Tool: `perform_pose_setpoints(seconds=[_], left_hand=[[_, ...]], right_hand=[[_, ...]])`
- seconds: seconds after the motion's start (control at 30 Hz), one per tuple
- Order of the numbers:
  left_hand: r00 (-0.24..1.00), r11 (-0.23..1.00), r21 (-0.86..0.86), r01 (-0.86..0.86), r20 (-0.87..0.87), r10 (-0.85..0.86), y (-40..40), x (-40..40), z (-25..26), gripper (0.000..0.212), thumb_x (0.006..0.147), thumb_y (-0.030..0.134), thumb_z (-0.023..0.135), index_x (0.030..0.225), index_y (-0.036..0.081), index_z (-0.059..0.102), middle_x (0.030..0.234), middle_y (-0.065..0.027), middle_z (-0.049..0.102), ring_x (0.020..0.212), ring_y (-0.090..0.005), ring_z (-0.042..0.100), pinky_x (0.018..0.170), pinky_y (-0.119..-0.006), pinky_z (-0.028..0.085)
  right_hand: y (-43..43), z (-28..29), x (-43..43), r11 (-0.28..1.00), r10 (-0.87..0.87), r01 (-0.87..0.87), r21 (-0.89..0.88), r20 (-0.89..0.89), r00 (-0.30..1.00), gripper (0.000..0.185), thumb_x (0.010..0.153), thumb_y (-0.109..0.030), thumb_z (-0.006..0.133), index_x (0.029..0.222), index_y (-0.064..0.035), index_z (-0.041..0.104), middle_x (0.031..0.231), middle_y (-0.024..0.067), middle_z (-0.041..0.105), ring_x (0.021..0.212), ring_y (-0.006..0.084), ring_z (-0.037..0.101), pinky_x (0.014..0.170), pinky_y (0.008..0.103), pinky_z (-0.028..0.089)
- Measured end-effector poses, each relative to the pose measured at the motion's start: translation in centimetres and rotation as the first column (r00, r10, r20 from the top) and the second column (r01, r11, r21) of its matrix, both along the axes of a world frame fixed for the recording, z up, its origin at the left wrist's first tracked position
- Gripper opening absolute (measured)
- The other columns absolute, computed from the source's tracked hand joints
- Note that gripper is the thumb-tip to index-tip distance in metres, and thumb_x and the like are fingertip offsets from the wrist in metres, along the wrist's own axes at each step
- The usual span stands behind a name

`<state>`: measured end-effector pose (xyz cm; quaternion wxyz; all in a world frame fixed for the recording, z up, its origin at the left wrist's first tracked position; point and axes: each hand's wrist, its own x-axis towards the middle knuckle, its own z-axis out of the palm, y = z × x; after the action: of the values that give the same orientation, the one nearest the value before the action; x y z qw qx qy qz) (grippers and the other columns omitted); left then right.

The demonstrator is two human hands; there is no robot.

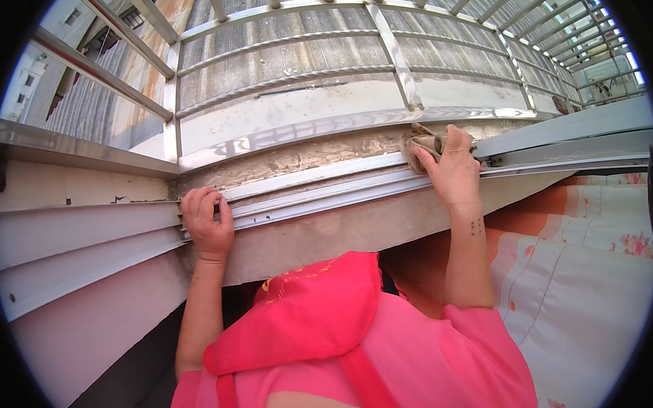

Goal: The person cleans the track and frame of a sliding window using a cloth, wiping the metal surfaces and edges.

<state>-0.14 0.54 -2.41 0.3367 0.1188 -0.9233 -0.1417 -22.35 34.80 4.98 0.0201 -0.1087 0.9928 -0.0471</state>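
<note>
My right hand (457,164) grips a crumpled brown cloth (422,144) against the outer side of the white sliding-window track (326,196). The cloth covers part of the track's outer rail. My left hand (207,219) rests with curled fingers on the track's left end, by the corner of the frame; I cannot tell whether it holds anything. Brown dirt lies in the channels between the rails and on the outer ledge (303,159) beyond them.
A metal window guard (399,56) stands just past the ledge, with corrugated roofing (278,60) outside it. Sliding sash frames (567,136) are stacked at the right. A floral curtain (555,271) hangs on the right. The left window jamb (90,234) closes that side.
</note>
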Motion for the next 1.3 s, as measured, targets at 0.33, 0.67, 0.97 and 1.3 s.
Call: perform_pose_setpoints(seconds=[0.33,0.67,0.97,1.3], left_hand=[[0.994,0.992,0.059,0.107,-0.030,-0.106,0.5,-0.3,0.4,0.013,0.073,0.000,0.066,0.085,0.004,0.061,0.091,-0.0115,0.063,0.089,-0.0323,0.058,0.083,-0.041,0.047],[0.997,0.994,0.088,0.067,-0.034,-0.064,1.1,-0.4,0.2,0.011,0.074,0.003,0.065,0.085,0.007,0.062,0.090,-0.0085,0.064,0.090,-0.0294,0.059,0.082,-0.040,0.046],[0.999,0.999,0.028,0.034,-0.030,-0.033,1.2,-0.7,0.1,0.010,0.074,0.005,0.065,0.082,0.009,0.060,0.092,-0.0075,0.064,0.090,-0.0282,0.059,0.080,-0.039,0.046],[0.997,0.997,0.016,0.078,-0.014,-0.078,0.8,-0.4,-0.3,0.012,0.073,0.006,0.066,0.083,0.009,0.059,0.090,-0.0066,0.064,0.086,-0.0271,0.059,0.077,-0.039,0.046]], right_hand=[[-0.8,-2.7,-1.7,0.972,-0.232,0.227,0.058,0.122,0.965,0.097,0.075,-0.071,0.057,0.150,-0.0181,0.025,0.150,0.0230,0.024,0.121,0.0502,0.045,0.104,0.0536,0.031],[-0.6,-5.6,-0.3,0.966,-0.258,0.252,-0.064,-0.133,0.957,0.056,0.074,-0.042,0.062,0.119,-0.0103,0.053,0.127,0.0172,0.048,0.113,0.0404,0.049,0.099,0.0509,0.035],[-6.2,-5.5,5.8,0.962,0.000,-0.054,-0.267,-0.198,0.980,0.039,0.069,-0.028,0.063,0.102,-0.0093,0.054,0.105,0.0125,0.052,0.099,0.0328,0.052,0.088,0.0449,0.041],[-2.2,0.9,-0.7,0.969,-0.197,0.212,0.130,-0.115,0.974,0.043,0.077,-0.031,0.064,0.110,-0.0070,0.053,0.114,0.0168,0.051,0.108,0.0362,0.053,0.091,0.0472,0.042]])
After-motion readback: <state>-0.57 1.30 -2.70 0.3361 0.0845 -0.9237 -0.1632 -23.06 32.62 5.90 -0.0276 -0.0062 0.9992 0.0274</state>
